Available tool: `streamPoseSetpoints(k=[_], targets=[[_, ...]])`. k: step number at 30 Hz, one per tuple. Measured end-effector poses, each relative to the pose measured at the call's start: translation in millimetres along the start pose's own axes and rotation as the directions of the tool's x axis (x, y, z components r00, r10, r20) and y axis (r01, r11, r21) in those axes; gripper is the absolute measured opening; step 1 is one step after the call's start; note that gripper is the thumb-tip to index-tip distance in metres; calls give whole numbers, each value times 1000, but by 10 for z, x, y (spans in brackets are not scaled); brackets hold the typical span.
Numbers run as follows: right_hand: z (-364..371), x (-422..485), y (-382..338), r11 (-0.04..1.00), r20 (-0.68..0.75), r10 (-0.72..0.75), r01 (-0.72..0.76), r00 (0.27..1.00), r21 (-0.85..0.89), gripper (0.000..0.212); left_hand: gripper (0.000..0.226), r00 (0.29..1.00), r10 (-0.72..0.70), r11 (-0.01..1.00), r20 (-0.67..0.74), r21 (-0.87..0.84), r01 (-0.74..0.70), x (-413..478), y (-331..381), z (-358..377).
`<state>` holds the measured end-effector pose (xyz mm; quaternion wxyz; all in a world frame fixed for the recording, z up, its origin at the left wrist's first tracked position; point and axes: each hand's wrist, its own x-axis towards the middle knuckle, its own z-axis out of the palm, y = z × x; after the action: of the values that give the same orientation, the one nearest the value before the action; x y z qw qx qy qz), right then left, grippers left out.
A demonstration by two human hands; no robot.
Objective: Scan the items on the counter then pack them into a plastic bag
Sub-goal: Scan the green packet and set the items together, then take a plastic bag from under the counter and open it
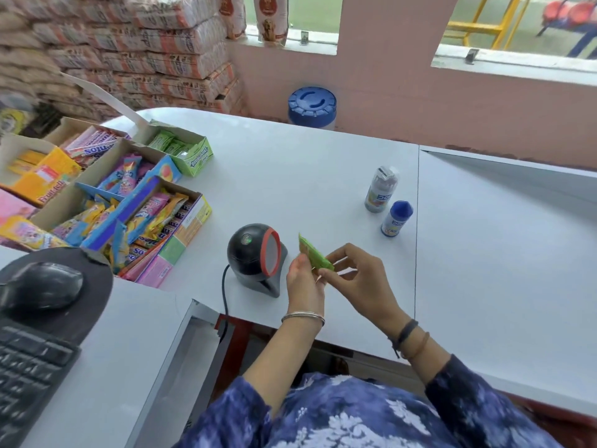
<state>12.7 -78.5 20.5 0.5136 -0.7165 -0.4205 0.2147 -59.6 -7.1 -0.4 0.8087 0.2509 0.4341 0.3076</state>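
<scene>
Head camera: both hands, left hand [303, 279] and right hand [357, 279], pinch a small green packet [315, 255] just beside the scanner [256, 255]. Two small bottles [387, 202] wait on the counter [323, 176]. No plastic bag visible; packing seems not yet begun.

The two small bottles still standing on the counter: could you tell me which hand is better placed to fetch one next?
Probably the right hand: both bottles stand on its side, beyond it. The left hand sits between the scanner and the green packet, which both hands grip.
</scene>
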Motion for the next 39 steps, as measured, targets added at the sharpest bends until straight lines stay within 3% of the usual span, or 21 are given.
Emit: streamPoseSetpoints(k=[2, 5, 8, 11, 14, 17, 21, 24, 27, 31, 37, 39], targets=[[-148, 14, 164, 995, -88, -11, 2, 996, -98, 19, 42, 993, 94, 936, 72, 332, -113, 87, -70, 71], [-372, 41, 453, 915, -169, -44, -28, 985, -402, 11, 57, 937, 209, 587, 280, 730, -349, 231, -235, 222], [-547, 94, 690, 764, -173, -64, -63, 983, -642, 11, 57, 871, 248, 363, 424, 793, -489, 353, -366, 381], [-647, 170, 865, 653, -152, -94, -54, 984, -756, 18, 51, 790, 203, 97, 579, 791, -604, 504, -479, 451], [-727, 269, 970, 593, -122, -106, -35, 987, -804, 21, 49, 771, 191, -167, 608, 794, -585, 605, -587, 509], [-796, 358, 1059, 615, -92, -98, -13, 991, -789, 20, 52, 773, 195, -293, 604, 788, -542, 664, -651, 554], [-801, 372, 1003, 655, -100, -117, 1, 988, -756, 29, 53, 793, 185, -319, 580, 799, -510, 643, -652, 573], [-686, 240, 836, 685, -114, -175, 38, 978, -727, 32, 44, 772, 277, -193, 572, 820, -538, 428, -586, 505], [-471, 15, 648, 736, -115, -235, 99, 965, -670, 27, 33, 696, 425, -65, 579, 787, -614, 80, -480, 281], [0, -401, 362, 792, -61, -267, 183, 962, -582, 23, 23, 655, 557, 37, 510, 773, -633, -484, -333, -321], [930, -1135, -117, 849, 121, -252, 280, 960, -449, 21, 21, 692, 593, 10, 412, 855, -518, -1347, -148, -1591], [1247, -1366, -239, 843, 217, -288, 355, 933, -404, 19, 24, 704, 619, -66, 348, 916, -395, -1597, -76, -2089]])
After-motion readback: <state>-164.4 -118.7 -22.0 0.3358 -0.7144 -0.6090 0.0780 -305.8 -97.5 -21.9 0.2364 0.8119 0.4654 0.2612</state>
